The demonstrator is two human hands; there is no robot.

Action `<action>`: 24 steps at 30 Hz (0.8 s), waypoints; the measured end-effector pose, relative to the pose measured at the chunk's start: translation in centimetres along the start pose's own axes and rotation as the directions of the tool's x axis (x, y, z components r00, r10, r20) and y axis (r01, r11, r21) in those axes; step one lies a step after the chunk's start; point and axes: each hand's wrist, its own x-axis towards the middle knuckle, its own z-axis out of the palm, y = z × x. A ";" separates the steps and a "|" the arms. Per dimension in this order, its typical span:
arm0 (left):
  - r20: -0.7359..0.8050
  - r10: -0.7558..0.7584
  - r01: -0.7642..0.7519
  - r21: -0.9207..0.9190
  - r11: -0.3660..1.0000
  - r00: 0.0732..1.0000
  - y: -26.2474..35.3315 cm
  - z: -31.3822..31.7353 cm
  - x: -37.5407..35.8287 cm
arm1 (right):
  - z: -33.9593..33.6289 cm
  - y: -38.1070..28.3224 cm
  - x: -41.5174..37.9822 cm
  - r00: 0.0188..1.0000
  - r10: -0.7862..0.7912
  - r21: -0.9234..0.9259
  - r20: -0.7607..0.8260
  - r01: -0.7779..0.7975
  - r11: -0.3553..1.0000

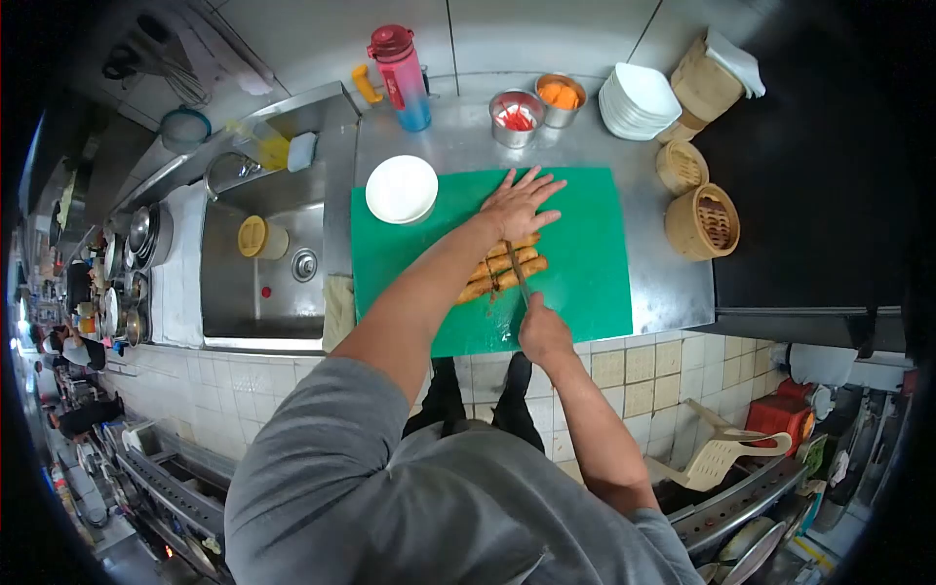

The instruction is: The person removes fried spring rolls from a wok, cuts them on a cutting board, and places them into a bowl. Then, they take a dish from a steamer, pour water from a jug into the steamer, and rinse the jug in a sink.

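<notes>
On the green cutting board [585,253] lie several golden-brown rolls [478,290] side by side. My right hand [545,334] is closed around the handle of a knife [518,272], whose blade lies across the rolls. Just beyond them my left hand [524,203] is spread with its fingers apart, its palm low over the far end of the rolls and the board; whether it presses on the knife is hidden. A white bowl [402,189] sits at the board's far left corner.
Behind the board stand a pink-blue bottle [401,83], two metal cups [517,119] and stacked white plates [639,101]. Bamboo steamers [702,222] are at the right, a sink [292,224] at the left. Other people [83,346] are at the far left.
</notes>
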 end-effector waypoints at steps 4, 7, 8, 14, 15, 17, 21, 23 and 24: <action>-0.182 -0.098 0.040 -0.300 0.953 0.978 -1.0 -1.9 0.9 | -2.3 -1.4 -1.6 0.996 -0.054 0.035 -0.068 0.057 0.998; -0.158 0.070 -0.087 -0.103 0.991 0.985 -0.8 -5.0 -0.7 | -2.9 -3.5 -3.0 0.992 -0.075 0.033 -0.100 0.079 0.996; -0.155 0.059 -0.076 -0.103 0.992 0.986 -0.8 -5.5 -2.0 | -2.4 -4.1 -3.5 0.992 -0.082 0.033 -0.091 0.085 0.996; -0.068 0.025 -0.031 -0.085 0.996 0.997 -2.8 -5.1 -8.3 | 1.9 -7.1 -4.9 0.996 -0.086 0.095 -0.015 0.087 0.992; -0.064 0.028 -0.034 -0.090 0.995 0.998 -3.0 -4.9 -8.6 | 2.1 -7.6 -5.2 0.997 -0.078 0.095 -0.012 0.079 0.992; -0.009 0.049 -0.049 -0.021 0.999 0.999 -3.3 -4.4 -9.1 | 2.5 -8.5 -5.5 0.999 -0.046 0.067 0.030 0.044 0.997; 0.012 0.056 -0.055 -0.007 0.998 0.998 -3.8 -2.7 -9.3 | 4.3 -8.8 -4.6 0.998 0.016 -0.008 0.053 -0.015 1.000; 0.062 0.026 -0.030 0.061 0.998 0.998 -3.8 -2.1 -9.5 | 5.5 -8.4 -3.7 0.996 0.031 -0.053 0.086 -0.027 0.998; 0.065 0.025 -0.029 0.051 0.998 0.998 -3.8 -2.1 -9.4 | 6.0 -8.2 -3.2 0.995 0.039 -0.057 0.092 -0.033 0.998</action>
